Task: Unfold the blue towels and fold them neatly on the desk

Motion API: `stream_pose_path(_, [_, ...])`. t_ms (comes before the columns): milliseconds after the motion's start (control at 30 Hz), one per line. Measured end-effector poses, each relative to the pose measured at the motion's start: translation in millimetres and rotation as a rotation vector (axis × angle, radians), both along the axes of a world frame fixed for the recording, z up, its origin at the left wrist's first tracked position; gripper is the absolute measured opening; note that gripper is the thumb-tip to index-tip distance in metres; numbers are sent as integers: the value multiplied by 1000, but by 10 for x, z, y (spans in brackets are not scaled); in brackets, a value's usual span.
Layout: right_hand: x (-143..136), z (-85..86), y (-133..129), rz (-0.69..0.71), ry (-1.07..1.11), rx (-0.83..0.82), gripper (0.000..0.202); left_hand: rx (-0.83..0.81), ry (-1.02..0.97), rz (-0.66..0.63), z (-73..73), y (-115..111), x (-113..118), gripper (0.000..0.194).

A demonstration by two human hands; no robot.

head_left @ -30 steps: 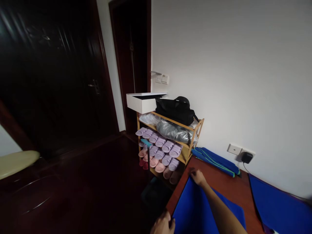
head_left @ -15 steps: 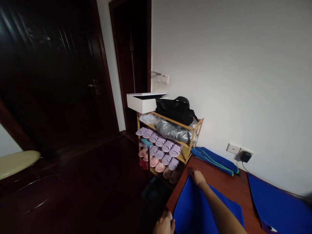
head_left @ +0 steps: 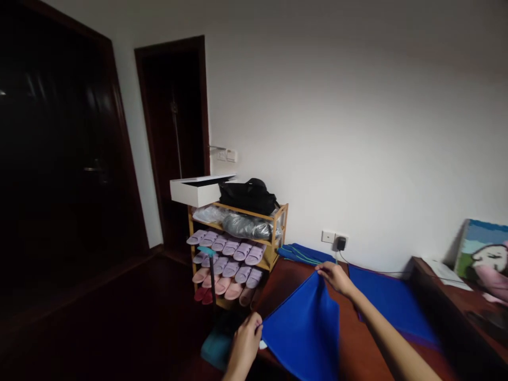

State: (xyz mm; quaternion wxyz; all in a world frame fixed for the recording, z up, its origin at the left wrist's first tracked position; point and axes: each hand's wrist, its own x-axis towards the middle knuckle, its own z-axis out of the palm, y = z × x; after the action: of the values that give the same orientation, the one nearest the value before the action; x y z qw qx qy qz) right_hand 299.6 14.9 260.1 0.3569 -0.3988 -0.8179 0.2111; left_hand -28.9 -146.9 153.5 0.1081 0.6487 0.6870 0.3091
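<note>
A plain bright blue cloth (head_left: 304, 330) hangs over the reddish-brown table (head_left: 351, 338), its top edge stretched between my two hands. My left hand (head_left: 248, 336) pinches its left corner, and a small white patch shows just under those fingers. Higher and farther to the right, my right hand (head_left: 334, 276) pinches another corner. A flat blue sheet of fabric (head_left: 391, 299) lies on the table to the right of my right forearm. Against the wall rests a folded blue cloth with green edging (head_left: 304, 253).
A wooden shoe rack (head_left: 278, 227) holds several slippers (head_left: 230, 246), a black bag (head_left: 250, 196) and a white box (head_left: 194, 193). A teal-handled dustpan (head_left: 216, 349) stands beside it. A plug (head_left: 340, 243) sits in the wall; a picture (head_left: 486, 251) leans at right.
My right hand has lifted its corner off the table and moved rightward, so the cloth now hangs up. My left hand still grips its corner. The view has swung right.
</note>
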Motion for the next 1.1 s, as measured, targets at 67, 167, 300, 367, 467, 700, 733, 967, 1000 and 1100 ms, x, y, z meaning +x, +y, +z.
stream_pose_path(67, [292, 261, -232, -38, 51, 44, 41, 122, -97, -83, 397, -3, 64, 14])
stream_pose_path(167, [670, 622, -583, -104, 171, 99, 44, 240, -188, -187, 1038, 0, 163, 9])
stream_pose_path(300, [1056, 930, -1017, -172, 354, 118, 46, 324, -231, -310, 1822, -22, 288, 14])
stream_pose_path(367, [1201, 993, -1191, -201, 405, 105, 48, 339, -232, -374, 2120, -50, 352, 17])
stream_pose_path(467, [1352, 1008, -1386, -240, 440, 96, 50, 300, -196, -453, 2400, -107, 445, 22])
stream_pose_path(700, [1472, 857, -1604, -314, 458, 97, 53, 254, -87, -484, 2426, -176, 579, 23])
stream_pose_path(733, [1479, 819, -1612, -318, 451, 107, 52, 267, -69, -467, 2390, -159, 587, 23])
stream_pose_path(967, [1507, 498, -1540, -337, 352, 160, 46, 272, 66, -366, 2030, 130, 683, 26])
stream_pose_path(1000, [1513, 461, -1529, -346, 346, 165, 46, 255, 60, -363, 1992, 160, 703, 27])
stream_pose_path(1100, [1540, 404, -1541, -393, 363, 192, 44, 200, -44, -389, 1967, 183, 744, 27])
